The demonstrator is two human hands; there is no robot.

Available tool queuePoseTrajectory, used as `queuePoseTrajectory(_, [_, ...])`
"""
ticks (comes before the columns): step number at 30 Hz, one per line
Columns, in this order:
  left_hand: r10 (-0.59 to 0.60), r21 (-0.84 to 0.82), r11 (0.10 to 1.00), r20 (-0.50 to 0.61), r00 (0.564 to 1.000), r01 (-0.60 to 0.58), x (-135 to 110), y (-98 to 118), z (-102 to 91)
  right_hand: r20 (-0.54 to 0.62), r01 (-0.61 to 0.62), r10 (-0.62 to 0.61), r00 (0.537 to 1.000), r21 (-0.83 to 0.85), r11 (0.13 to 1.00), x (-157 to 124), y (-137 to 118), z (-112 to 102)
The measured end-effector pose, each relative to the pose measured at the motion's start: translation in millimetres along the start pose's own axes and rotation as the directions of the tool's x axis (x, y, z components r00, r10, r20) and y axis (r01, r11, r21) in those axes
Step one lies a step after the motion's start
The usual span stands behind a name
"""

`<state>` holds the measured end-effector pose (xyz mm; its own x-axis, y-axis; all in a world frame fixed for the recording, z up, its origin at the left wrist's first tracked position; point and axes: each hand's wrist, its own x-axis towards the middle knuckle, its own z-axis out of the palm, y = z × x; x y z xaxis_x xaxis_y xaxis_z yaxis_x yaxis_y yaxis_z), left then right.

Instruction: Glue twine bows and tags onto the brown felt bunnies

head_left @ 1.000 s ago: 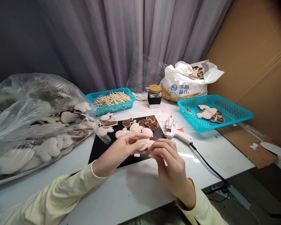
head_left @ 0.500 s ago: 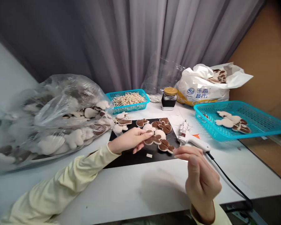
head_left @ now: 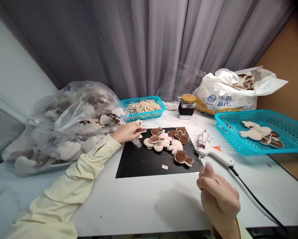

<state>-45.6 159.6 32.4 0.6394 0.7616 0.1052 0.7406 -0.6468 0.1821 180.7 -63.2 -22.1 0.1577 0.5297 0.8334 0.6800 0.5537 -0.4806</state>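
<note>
The brown plush piece (head_left: 140, 130), flat and soft with a pale edge, lies at the upper left corner of the smooth black mat (head_left: 139, 168); its visible part is narrow, its long axis running nearly left to right, with the free end pointing right. The left hand (head_left: 127, 132), palm down on an outstretched forearm in a creased yellow sleeve (head_left: 81, 176), meets the piece's left end with its fingertips; whether they grasp it or merely touch it cannot be told. The right hand (head_left: 219, 194) is raised near the table's front edge, fingers folded into a loose fist, thumb uppermost, its interior hidden. On the mat, a lobed cluster (head_left: 158, 142) of cream and brown plush lies beside a white tab (head_left: 164, 167). Farther out are a glue gun (head_left: 217, 153) and a crinkled clear bag (head_left: 75, 114).
</note>
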Motion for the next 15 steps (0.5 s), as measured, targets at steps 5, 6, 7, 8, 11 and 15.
queuePoseTrajectory(5, [0.026,0.129,0.991,-0.04,0.999,-0.02,0.9,-7.1,16.4,0.048,-0.072,0.067,0.997,0.108,0.992,5.5,0.4,2.8])
queuePoseTrajectory(6, [0.023,0.146,0.989,-0.059,0.998,-0.014,1.2,-8.4,16.4,0.054,-0.099,0.092,0.994,0.142,0.985,6.7,0.6,3.2])
queuePoseTrajectory(7, [0.02,0.16,0.987,-0.082,0.996,-0.006,1.5,-8.9,14.5,0.055,-0.116,0.109,0.993,0.16,0.98,7.8,0.8,3.3])
queuePoseTrajectory(8, [0.017,0.172,0.985,-0.109,0.994,0.002,1.6,-8.2,10.8,0.052,-0.124,0.117,0.992,0.162,0.979,8.6,1.0,3.1])
queuePoseTrajectory(11, [0.03,0.189,0.982,-0.2,0.979,0.009,-1.5,7.5,-7.6,0.045,-0.097,0.091,0.995,0.165,0.982,8.0,2.0,2.0])
queuePoseTrajectory(15, [0.164,0.179,0.976,-0.238,0.957,-0.123,-27.1,62.6,-18.9,0.123,0.009,-0.033,0.992,0.195,0.981,3.3,4.7,2.9])
